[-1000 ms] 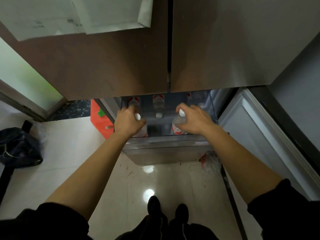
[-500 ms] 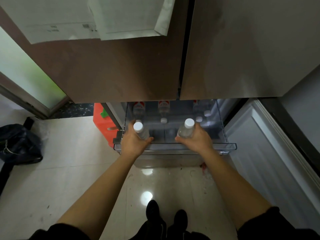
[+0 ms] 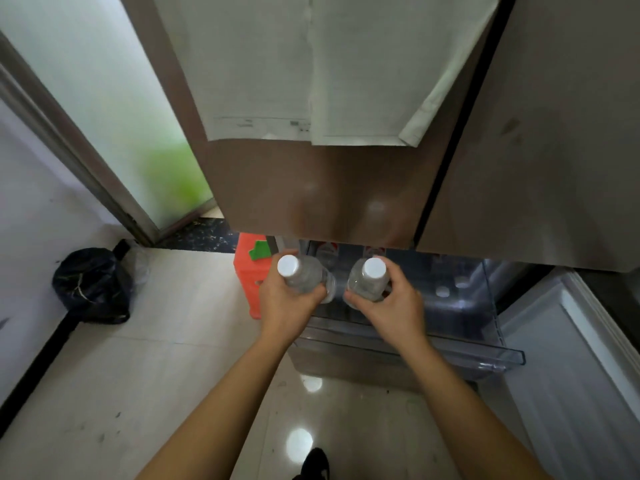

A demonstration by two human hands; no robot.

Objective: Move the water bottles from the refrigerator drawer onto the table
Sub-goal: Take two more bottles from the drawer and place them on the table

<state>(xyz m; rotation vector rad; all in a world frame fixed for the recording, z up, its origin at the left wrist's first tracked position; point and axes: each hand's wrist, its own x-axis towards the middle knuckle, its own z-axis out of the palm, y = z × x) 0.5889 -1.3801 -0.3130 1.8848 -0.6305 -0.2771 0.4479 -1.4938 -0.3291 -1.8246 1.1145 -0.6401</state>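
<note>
My left hand [image 3: 284, 306] grips a clear water bottle with a white cap [image 3: 300, 273], held upright above the front left of the pulled-out clear refrigerator drawer [image 3: 498, 356]. My right hand [image 3: 393, 306] grips a second white-capped bottle [image 3: 370, 278] above the drawer's front middle. Both bottles are lifted clear of the drawer. Further bottles with red labels [image 3: 327, 251] stand at the back of the drawer, and white caps [image 3: 442, 291] show at its right. No table is in view.
The brown refrigerator doors [image 3: 311, 188] with papers stuck on them hang above the drawer. An open white door panel [image 3: 571, 341] is on the right. An orange crate [image 3: 247, 275] sits left of the drawer, a dark bag [image 3: 91, 285] further left on the tiled floor.
Both hands have raised their bottles up out of the drawer. The view has tilted up and shifted, showing more of the refrigerator doors.
</note>
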